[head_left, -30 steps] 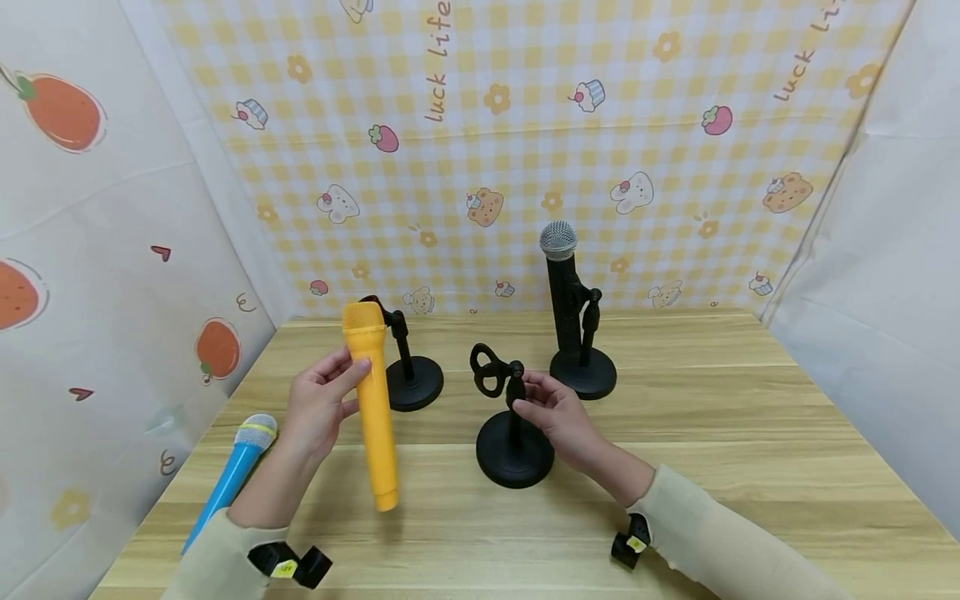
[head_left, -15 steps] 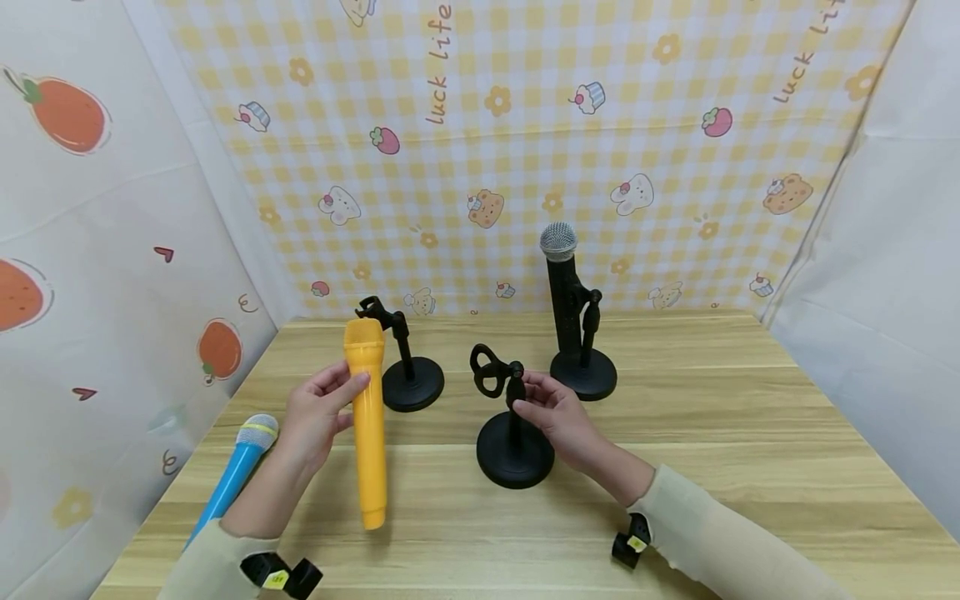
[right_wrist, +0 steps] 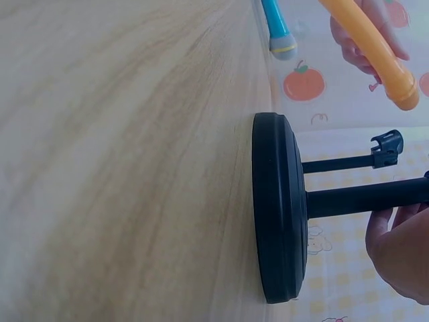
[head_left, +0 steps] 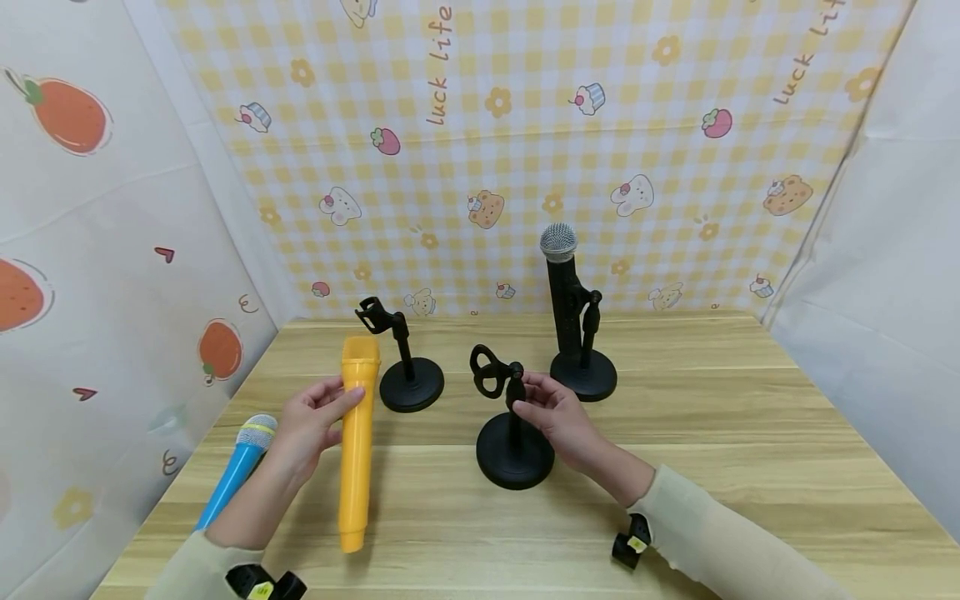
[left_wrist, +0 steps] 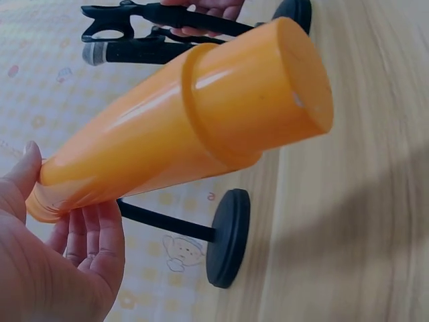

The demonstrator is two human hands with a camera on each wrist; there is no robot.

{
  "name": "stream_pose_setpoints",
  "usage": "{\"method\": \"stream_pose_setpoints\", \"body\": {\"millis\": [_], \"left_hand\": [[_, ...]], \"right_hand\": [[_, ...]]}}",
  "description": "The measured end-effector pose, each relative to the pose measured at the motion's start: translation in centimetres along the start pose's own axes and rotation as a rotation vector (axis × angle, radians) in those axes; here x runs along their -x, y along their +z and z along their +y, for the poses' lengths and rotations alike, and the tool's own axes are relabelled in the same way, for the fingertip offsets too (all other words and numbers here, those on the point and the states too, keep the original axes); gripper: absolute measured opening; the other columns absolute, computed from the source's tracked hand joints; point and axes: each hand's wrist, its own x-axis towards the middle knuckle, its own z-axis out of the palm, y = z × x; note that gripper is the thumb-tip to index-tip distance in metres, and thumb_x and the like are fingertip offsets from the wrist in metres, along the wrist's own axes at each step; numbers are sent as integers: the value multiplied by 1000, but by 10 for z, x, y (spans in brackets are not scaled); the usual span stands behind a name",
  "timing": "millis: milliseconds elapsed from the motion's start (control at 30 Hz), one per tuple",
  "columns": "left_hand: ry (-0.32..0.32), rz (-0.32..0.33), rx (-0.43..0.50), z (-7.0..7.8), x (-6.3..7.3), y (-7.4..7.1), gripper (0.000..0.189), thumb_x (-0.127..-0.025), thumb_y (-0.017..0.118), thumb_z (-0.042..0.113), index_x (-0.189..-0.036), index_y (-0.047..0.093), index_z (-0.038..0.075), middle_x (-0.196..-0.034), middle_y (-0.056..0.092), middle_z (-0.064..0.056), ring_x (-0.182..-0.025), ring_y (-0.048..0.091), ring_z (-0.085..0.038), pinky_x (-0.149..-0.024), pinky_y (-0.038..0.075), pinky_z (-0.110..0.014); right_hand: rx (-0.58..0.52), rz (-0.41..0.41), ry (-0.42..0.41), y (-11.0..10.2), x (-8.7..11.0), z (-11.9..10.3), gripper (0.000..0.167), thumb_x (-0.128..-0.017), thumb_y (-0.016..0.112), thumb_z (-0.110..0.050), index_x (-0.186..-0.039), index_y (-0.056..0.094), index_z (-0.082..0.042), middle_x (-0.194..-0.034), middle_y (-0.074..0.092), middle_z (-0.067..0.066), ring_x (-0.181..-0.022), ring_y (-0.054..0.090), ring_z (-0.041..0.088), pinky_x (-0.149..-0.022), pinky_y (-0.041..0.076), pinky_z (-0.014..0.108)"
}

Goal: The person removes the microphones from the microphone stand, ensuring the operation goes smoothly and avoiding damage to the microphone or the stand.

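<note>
An orange-yellow microphone (head_left: 357, 450) hangs above the table, its head up and its tail toward the front. My left hand (head_left: 313, 425) grips it just below the head, thumb on the near side; the left wrist view shows fingers curled under the microphone's body (left_wrist: 147, 127). At the middle of the table stands a black microphone stand (head_left: 515, 450) with a ring-shaped clip. My right hand (head_left: 558, 417) pinches its upright between thumb and fingers. In the right wrist view the stand's round base (right_wrist: 276, 208) rests flat on the wood.
Behind, at the left, is another black stand (head_left: 411, 383) with a bare clip. A black microphone (head_left: 564, 300) with a silver head sits in a third stand (head_left: 585, 375) at back right. A blue microphone (head_left: 236, 475) lies at the left, partly behind my left forearm.
The left hand has drawn the orange-yellow microphone down and slightly left, toward the table's front, uncovering the clip of the left stand. My right hand and its stand stay put.
</note>
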Motion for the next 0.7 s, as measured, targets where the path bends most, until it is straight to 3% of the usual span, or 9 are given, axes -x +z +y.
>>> {"method": "stream_pose_setpoints", "body": {"millis": [300,700], "left_hand": [[-25,-32,-24,-13,-3,-9,63,-91,71,28,-139,44,-3,-98,62,6,-83,62,-9,-73,57,-31],[-59,-41,-166,-28,-6,-24,65,-91,69,37,-137,47,-3,-102,61,1,-87,59,-15,-73,55,-32]], "right_hand": [[-16,-15,2,0,0,-1,30,-89,67,1,-117,59,-8,-106,57,6,-95,57,14,-84,50,25],[-14,-11,15,0,-1,-2,31,-90,66,2,-118,58,-7,-107,57,6,-95,57,14,-85,50,25]]}}
